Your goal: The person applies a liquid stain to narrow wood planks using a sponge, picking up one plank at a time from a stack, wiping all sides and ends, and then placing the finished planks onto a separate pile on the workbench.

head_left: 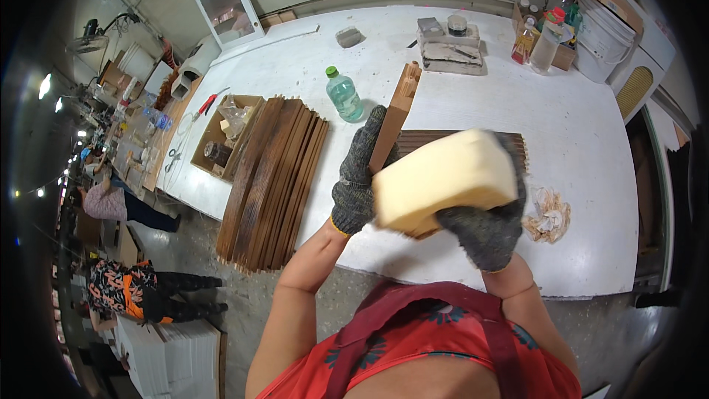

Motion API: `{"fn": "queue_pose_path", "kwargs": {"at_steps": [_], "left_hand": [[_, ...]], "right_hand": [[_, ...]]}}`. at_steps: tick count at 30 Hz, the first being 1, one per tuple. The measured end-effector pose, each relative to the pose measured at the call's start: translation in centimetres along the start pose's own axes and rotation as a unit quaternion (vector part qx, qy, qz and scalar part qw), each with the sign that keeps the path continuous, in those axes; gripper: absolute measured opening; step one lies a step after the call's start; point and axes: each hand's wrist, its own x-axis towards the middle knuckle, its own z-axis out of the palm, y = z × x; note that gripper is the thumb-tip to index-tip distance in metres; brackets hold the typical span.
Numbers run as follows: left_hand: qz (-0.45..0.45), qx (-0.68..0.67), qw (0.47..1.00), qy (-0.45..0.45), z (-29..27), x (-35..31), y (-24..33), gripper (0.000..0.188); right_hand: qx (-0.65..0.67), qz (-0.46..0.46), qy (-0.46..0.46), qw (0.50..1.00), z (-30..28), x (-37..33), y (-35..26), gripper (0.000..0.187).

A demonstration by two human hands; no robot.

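In a dark knitted glove, my left hand (pixel 356 181) grips a brown wooden slat (pixel 396 112) tilted up and away, with notches at its far end. My right hand (pixel 491 235), gloved the same way, is closed round a thick pale-yellow sponge block (pixel 447 177). The sponge covers the near end of the slat, so I cannot tell whether they touch. Partly hidden behind the sponge, more brown slats (pixel 461 136) lie on the white table (pixel 509 103). A larger pile of dark slats (pixel 273 177) sits left of my left hand.
Beyond my left hand stands a green-capped bottle (pixel 344 96). A box of small items (pixel 227 137) adjoins the pile. Crumpled material (pixel 548 216) lies at right; grey blocks (pixel 452 53), bottles (pixel 548 41) and a white bucket (pixel 602 29) are farther back. Two people (pixel 122 288) are at far left.
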Motion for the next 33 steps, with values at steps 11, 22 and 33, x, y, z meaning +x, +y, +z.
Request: {"fn": "queue_pose_path", "kwargs": {"at_steps": [11,22,33], "left_hand": [[-0.045,0.117,0.992,0.028,1.0,-0.5,0.1,0.057],[-0.015,-0.060,0.998,-0.008,-1.0,-0.5,-1.2,0.083],[-0.025,-0.243,0.970,-0.007,-4.6,-0.5,-2.7,0.058]], "right_hand": [[-0.054,-0.189,0.036,0.980,-0.7,5.4,2.4,0.044],[0.109,0.134,-0.041,0.984,-0.2,-0.1,0.7,0.092],[0.350,0.244,0.097,0.899,-1.9,0.1,5.3,0.054]]}}
